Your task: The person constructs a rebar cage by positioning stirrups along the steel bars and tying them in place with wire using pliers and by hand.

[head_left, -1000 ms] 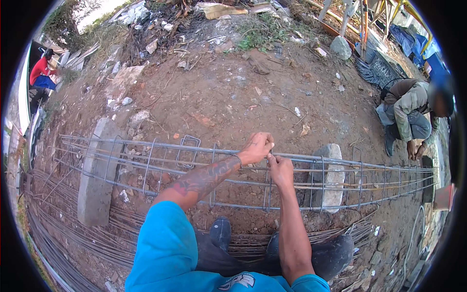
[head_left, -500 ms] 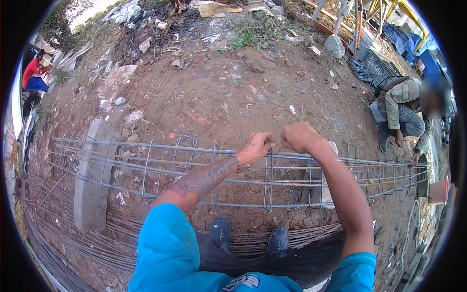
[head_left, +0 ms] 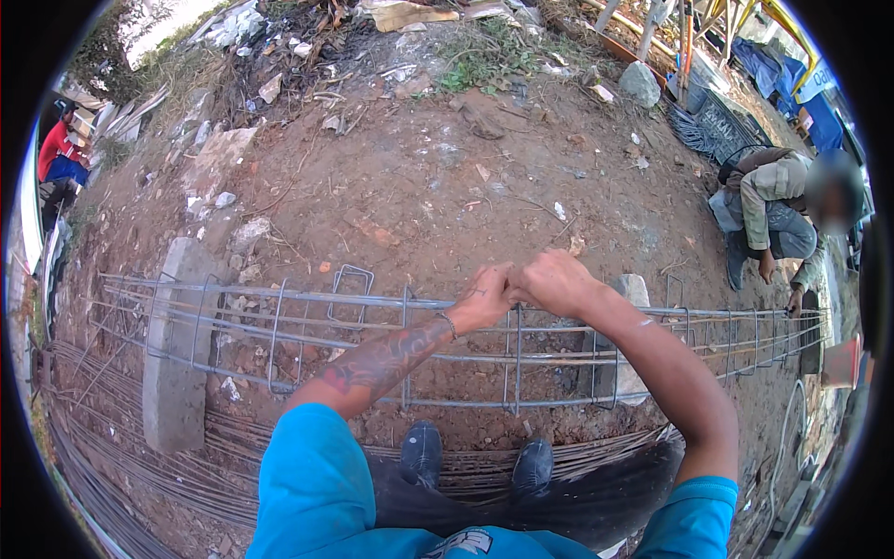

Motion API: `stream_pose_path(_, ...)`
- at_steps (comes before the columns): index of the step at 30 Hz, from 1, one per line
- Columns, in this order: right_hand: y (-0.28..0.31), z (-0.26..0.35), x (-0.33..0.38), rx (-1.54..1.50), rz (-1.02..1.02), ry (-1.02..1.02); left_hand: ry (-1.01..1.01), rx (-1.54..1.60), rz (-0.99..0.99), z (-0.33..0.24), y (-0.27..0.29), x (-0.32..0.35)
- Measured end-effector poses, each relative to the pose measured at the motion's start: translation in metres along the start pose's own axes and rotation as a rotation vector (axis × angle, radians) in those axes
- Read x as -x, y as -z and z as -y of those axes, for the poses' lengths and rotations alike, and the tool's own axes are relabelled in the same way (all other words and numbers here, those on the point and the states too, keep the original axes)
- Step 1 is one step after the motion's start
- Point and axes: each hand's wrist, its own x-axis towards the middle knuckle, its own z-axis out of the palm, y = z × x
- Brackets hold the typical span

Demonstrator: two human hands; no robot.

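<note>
A long rebar cage (head_left: 447, 357) of steel bars and square stirrups lies across in front of me. At its far top bar, my left hand (head_left: 484, 296) is closed, fingers bent beside a stirrup. My right hand (head_left: 556, 283) is closed too and presses against the left one, just above the same joint. Whatever the fingers pinch is hidden between the two hands. A loose square stirrup (head_left: 350, 271) leans at the far side of the cage, left of my hands.
Concrete blocks (head_left: 177, 396) (head_left: 633, 371) sit under the cage at left and right. Long thin rods (head_left: 233, 438) lie on the ground by my boots (head_left: 422, 454). At right, a crouching co-worker (head_left: 773, 210) has a hand at the cage's end. Another person (head_left: 60, 149) sits far left.
My right hand has moved left and down until it meets my left hand. Cage and blocks at the left sit slightly lower in the view.
</note>
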Motion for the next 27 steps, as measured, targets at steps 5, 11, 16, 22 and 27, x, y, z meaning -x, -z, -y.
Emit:
stream_pose_path(5, -0.002, -0.027, -0.002, -0.279, -0.027, -0.092, 0.029, -0.031, -0.01, -0.003, 0.002, -0.001)
stream_pose_path(11, -0.013, -0.062, -0.023, -0.4, 0.032, -0.083, 0.036, 0.106, 0.042, 0.0, 0.008, -0.005)
stream_pose_path(16, -0.022, -0.088, -0.039, -0.532, 0.241, -0.04, 0.107, 0.172, 0.102, 0.003, 0.007, -0.007)
stream_pose_path(22, -0.01, -0.089, -0.052, -0.479, 0.323, -0.024, -0.024, 0.048, 0.13, -0.002, 0.011, -0.005)
stream_pose_path(27, 0.0, -0.061, -0.075, -0.274, 0.337, -0.018, 0.113, 0.106, 0.182, -0.002, 0.014, -0.007)
